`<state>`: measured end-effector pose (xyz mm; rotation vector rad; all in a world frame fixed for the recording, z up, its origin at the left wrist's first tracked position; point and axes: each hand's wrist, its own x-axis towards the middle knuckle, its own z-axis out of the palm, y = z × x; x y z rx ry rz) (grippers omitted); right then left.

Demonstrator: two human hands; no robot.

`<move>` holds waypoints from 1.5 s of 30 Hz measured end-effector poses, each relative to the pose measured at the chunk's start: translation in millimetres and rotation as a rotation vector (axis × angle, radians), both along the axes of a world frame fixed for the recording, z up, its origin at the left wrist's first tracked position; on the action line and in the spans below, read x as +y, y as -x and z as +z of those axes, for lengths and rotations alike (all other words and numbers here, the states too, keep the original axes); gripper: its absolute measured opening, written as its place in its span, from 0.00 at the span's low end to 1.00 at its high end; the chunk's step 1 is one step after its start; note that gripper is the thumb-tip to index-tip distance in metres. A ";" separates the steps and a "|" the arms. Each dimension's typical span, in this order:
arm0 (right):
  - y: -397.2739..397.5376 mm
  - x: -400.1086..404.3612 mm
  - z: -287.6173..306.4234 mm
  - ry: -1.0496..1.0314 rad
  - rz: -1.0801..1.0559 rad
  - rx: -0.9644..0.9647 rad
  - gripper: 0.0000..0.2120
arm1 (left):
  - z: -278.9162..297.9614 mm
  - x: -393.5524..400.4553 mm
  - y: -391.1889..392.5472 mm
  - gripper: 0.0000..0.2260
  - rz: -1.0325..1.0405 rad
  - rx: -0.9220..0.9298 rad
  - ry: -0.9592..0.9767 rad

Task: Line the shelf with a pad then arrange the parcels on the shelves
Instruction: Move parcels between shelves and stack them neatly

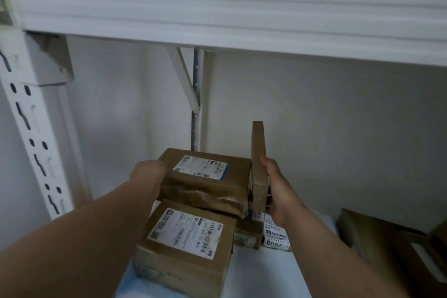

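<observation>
Lower shelf, lined with pale pad (278, 271). Front parcel (186, 247) lying flat on pad, label up. Behind it, raised: second parcel (208, 180), left hand (147, 174) at its left end, fingers hidden, grip unclear. Right of that: thin parcel (258, 167) stood on edge, right hand (278, 189) gripping it. Far right: dark parcels (377, 242).

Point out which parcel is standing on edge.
The thin flat parcel held by the right hand; the other labelled boxes lie flat, labels up.
</observation>
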<state>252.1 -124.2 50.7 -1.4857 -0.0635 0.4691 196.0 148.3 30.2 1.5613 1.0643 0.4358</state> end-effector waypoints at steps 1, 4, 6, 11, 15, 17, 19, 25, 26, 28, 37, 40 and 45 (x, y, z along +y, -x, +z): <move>0.8 -0.5 -0.8 0.009 -0.003 0.008 0.23 | -2.6 0.7 -1.3 0.15 -0.018 -0.009 0.000; 5.3 -1.9 -1.7 0.009 -0.022 0.036 0.25 | -10.0 4.0 -2.7 0.15 -0.007 -0.002 0.026; 6.0 -3.5 -0.5 0.007 -0.034 0.026 0.24 | -21.6 17.9 -12.4 0.15 0.041 0.030 -0.002; 7.2 -13.3 11.2 0.002 -0.073 -0.025 0.21 | 16.8 -14.5 2.6 0.27 0.090 0.165 -0.235; 13.3 -25.2 16.7 0.025 -0.106 -0.055 0.19 | 45.5 -55.9 3.1 0.25 -0.005 0.139 -0.430; 17.4 -33.4 16.9 0.036 -0.111 -0.048 0.20 | 50.7 -74.3 -2.4 0.25 -0.078 0.081 -0.484; 21.2 -45.2 16.3 0.046 -0.109 -0.048 0.21 | 54.1 -95.4 -8.7 0.24 -0.139 0.041 -0.489; 38.1 -98.4 17.8 0.074 -0.102 -0.079 0.23 | 58.5 -172.7 -12.2 0.24 -0.346 -0.175 -0.379; 42.1 -109.0 19.2 0.091 -0.086 -0.100 0.29 | 60.9 -189.7 -10.3 0.26 -0.411 -0.212 -0.312; 47.7 -133.3 20.2 0.118 -0.080 -0.134 0.44 | 68.4 -225.9 -2.4 0.29 -0.532 -0.286 -0.101; 94.9 -262.0 30.3 0.308 -0.069 -0.337 0.46 | 56.6 -374.8 44.0 0.16 -0.854 -0.416 0.414; 104.4 -305.6 30.8 0.159 -0.105 -0.255 0.35 | 55.6 -406.2 57.8 0.16 -0.833 -0.430 0.515; 123.0 -360.8 35.9 -0.019 -0.041 -0.110 0.14 | 65.2 -450.0 85.0 0.14 -0.807 -0.420 0.587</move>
